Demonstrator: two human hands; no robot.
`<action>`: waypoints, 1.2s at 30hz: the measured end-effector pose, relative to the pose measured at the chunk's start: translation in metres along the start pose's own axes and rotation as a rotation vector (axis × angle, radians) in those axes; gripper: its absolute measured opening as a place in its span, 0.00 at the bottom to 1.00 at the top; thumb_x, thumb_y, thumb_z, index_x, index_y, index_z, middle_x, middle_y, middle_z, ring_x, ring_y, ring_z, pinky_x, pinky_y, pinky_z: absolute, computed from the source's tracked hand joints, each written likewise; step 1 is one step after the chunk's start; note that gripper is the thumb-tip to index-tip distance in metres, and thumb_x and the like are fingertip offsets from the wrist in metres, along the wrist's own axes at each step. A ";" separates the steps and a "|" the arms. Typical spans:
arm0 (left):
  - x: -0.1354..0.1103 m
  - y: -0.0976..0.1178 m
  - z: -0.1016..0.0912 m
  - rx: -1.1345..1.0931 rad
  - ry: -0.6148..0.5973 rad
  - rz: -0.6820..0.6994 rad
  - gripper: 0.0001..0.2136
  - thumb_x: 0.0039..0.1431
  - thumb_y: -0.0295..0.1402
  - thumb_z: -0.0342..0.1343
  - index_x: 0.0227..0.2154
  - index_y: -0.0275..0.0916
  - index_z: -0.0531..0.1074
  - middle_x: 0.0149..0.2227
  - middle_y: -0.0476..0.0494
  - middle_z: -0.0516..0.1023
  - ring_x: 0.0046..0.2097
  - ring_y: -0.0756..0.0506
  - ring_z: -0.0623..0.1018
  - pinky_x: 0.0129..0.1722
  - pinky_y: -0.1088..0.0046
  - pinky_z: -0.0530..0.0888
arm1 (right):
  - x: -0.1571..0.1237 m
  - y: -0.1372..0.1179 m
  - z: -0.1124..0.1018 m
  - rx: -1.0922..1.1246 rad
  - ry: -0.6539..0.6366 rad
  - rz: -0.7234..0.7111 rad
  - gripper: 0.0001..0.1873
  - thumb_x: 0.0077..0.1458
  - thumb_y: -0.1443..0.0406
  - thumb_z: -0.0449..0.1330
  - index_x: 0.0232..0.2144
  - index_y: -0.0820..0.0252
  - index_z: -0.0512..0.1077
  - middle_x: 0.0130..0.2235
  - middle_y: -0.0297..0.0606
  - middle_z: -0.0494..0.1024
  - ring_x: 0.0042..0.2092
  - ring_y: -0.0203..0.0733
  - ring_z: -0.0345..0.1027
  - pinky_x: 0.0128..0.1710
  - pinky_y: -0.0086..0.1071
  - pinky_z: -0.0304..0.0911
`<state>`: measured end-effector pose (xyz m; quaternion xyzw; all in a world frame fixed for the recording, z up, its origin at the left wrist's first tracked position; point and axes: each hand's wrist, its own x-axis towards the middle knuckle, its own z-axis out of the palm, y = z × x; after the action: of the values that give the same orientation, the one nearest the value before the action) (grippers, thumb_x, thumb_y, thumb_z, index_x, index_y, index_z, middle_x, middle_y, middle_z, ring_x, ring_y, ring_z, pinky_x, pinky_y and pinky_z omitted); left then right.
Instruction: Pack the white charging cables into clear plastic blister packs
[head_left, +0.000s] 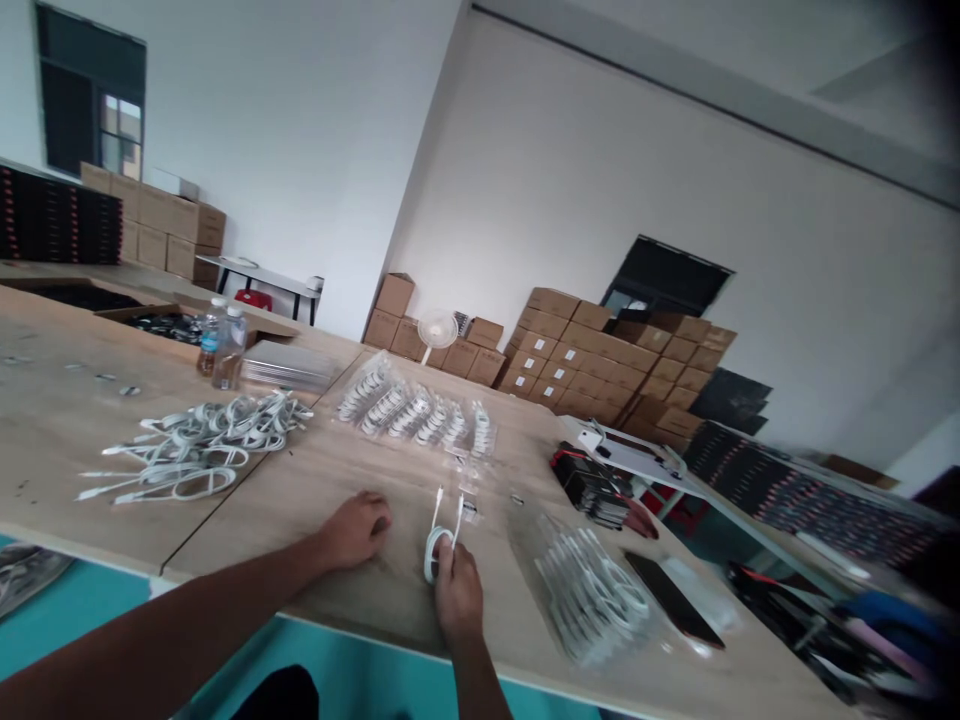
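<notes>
Right hand has a coiled white cable pinched over the bench, both plugs pointing away. Left hand is curled nearby, can't tell if it's fully closed. Messy cable pile sits off left.

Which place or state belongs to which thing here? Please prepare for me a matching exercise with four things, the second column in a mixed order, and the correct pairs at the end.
Column one
1. Coiled white cable
2. Loose white cables
3. Two bottles
4. Dark flat device

Column two
A. Standing upright, side by side
B. Just right of the bagged white cables
C. Held in the right hand
D. Heaped to the left of the left hand

Pairs: 1-C, 2-D, 3-A, 4-B
</notes>
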<state>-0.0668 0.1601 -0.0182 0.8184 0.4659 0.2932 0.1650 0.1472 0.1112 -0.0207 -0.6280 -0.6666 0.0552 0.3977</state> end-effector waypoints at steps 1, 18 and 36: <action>0.006 -0.001 0.000 -0.006 -0.018 -0.013 0.09 0.48 0.25 0.54 0.32 0.40 0.75 0.41 0.42 0.77 0.47 0.42 0.73 0.51 0.67 0.67 | 0.000 -0.001 0.000 -0.006 0.000 -0.003 0.34 0.63 0.46 0.37 0.26 0.57 0.74 0.30 0.43 0.79 0.36 0.47 0.71 0.39 0.35 0.61; 0.027 0.022 0.016 -0.651 -0.290 0.074 0.15 0.48 0.46 0.61 0.26 0.38 0.73 0.24 0.52 0.72 0.28 0.50 0.68 0.29 0.76 0.62 | -0.006 -0.014 -0.005 -0.045 0.054 0.116 0.31 0.62 0.46 0.39 0.23 0.55 0.70 0.29 0.44 0.78 0.35 0.48 0.72 0.37 0.35 0.62; 0.066 -0.041 -0.035 -1.778 -0.326 -0.449 0.21 0.46 0.50 0.64 0.33 0.39 0.69 0.33 0.48 0.76 0.31 0.50 0.77 0.19 0.82 0.60 | 0.146 -0.063 0.098 0.602 -0.056 0.040 0.38 0.58 0.41 0.37 0.39 0.61 0.75 0.31 0.40 0.80 0.31 0.45 0.74 0.31 0.35 0.67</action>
<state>-0.0904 0.2381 0.0086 0.3132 0.1889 0.3850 0.8474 0.0536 0.2683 0.0162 -0.4931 -0.6188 0.2754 0.5460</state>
